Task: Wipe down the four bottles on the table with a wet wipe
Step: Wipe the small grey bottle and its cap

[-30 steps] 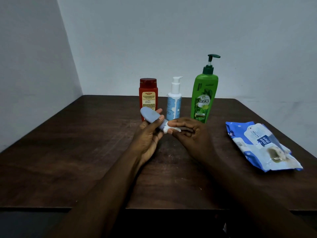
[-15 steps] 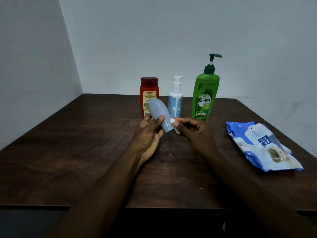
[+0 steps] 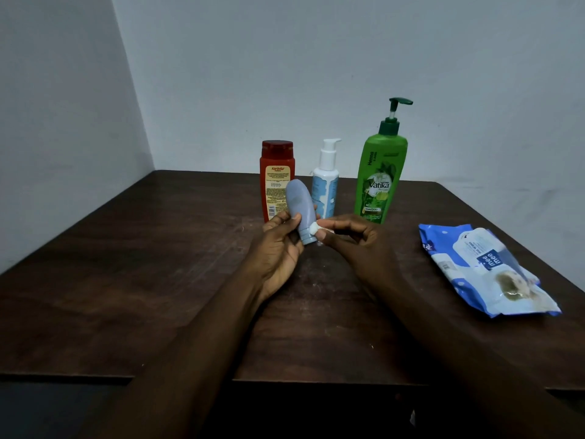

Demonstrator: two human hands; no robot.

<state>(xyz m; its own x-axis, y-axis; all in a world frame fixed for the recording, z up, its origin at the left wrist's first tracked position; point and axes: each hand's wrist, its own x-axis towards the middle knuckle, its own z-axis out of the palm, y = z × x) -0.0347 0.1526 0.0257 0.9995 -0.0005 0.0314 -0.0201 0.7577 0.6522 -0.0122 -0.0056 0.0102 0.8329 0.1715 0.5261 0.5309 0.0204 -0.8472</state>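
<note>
Dark wood table [image 3: 126,280] w/ scuffs, grey walls [image 3: 316,58]

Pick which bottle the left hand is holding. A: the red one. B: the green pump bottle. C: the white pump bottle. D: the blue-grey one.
D: the left hand grips the blue-grey bottle, cap end down; the red bottle, white pump bottle and green pump bottle stand behind on the table.
</note>
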